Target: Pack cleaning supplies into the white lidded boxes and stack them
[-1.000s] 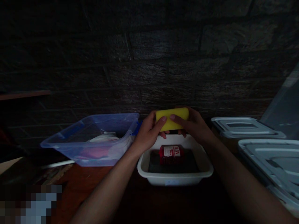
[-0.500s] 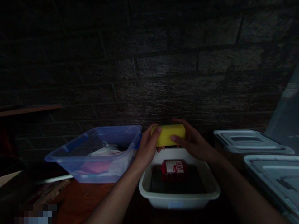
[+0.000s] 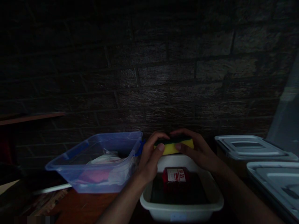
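Both my hands grip a yellow sponge with a dark top layer (image 3: 174,147) above the far rim of a white basin (image 3: 182,211). My left hand (image 3: 150,157) wraps its left end, thumb on the yellow side. My right hand (image 3: 198,152) covers the right end, fingers over the dark layer. Inside the basin lies a red packet with a white label (image 3: 175,176) on a dark bottom, just below the sponge.
A clear blue plastic tub (image 3: 98,161) holding white and pink items stands left of the basin on a reddish table. Grey lidded bins (image 3: 252,147) stand at the right. A dark brick wall rises close behind; a wooden shelf edge (image 3: 30,118) shows at left.
The sponge has turned in my hands: its dark layer now faces up and only a thin yellow edge shows. The view has tilted up, so everything sits lower in frame.
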`<state>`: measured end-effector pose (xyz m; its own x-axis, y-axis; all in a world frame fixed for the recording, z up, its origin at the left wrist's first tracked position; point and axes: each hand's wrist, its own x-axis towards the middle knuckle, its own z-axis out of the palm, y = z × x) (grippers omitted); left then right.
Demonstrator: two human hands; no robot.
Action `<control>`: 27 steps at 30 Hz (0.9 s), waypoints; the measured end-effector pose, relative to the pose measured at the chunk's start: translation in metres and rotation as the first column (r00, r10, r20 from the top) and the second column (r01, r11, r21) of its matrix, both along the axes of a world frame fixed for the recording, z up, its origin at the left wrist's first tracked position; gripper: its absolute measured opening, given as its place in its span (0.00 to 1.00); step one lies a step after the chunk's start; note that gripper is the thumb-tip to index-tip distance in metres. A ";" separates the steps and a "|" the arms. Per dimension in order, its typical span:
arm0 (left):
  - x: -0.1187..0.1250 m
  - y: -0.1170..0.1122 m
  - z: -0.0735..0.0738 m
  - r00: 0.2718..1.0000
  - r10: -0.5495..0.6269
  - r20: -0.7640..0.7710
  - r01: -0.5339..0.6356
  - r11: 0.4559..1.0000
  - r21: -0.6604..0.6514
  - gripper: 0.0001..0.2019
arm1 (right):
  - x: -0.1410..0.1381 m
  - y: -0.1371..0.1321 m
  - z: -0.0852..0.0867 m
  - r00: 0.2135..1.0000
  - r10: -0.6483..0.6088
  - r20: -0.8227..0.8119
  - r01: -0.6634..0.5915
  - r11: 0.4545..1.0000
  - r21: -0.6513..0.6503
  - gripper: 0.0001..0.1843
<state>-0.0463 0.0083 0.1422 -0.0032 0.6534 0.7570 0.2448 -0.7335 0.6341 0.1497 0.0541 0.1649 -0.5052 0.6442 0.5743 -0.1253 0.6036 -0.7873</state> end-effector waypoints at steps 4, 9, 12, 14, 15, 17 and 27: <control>-0.002 0.005 -0.001 0.993 -0.055 0.100 0.057 0.998 -0.016 0.16 | 0.002 0.000 0.000 0.999 0.016 -0.032 -0.013 0.995 0.101 0.21; -0.004 0.007 -0.002 0.981 -0.145 0.127 0.142 0.989 0.031 0.25 | -0.003 0.006 -0.007 0.993 -0.072 -0.092 0.073 0.997 -0.001 0.30; -0.004 0.005 -0.002 0.984 -0.144 0.106 0.142 0.989 0.029 0.29 | -0.009 0.009 -0.011 0.993 -0.056 -0.107 0.040 0.988 -0.148 0.37; -0.003 0.003 -0.001 0.986 -0.138 0.098 0.137 0.990 0.016 0.33 | -0.011 0.009 -0.012 0.994 0.020 -0.108 -0.040 0.982 -0.186 0.41; -0.002 0.002 -0.001 0.986 -0.133 0.097 0.133 0.991 0.009 0.35 | -0.011 0.009 -0.012 0.992 0.054 -0.118 -0.075 0.980 -0.182 0.41; 0.000 0.001 0.001 0.988 -0.117 0.101 0.117 0.993 0.005 0.38 | -0.012 0.009 -0.011 0.982 0.093 -0.164 -0.120 0.979 -0.163 0.36; 0.010 -0.007 0.001 0.979 0.033 0.199 0.017 0.969 -0.246 0.21 | -0.010 0.007 -0.006 0.945 0.080 -0.316 -0.180 0.937 -0.300 0.16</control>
<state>-0.0359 0.0016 0.1427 -0.1445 0.8180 0.5567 0.0995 -0.5477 0.8307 0.1393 0.0615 0.1585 -0.4371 0.7587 0.4830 -0.4414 0.2870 -0.8502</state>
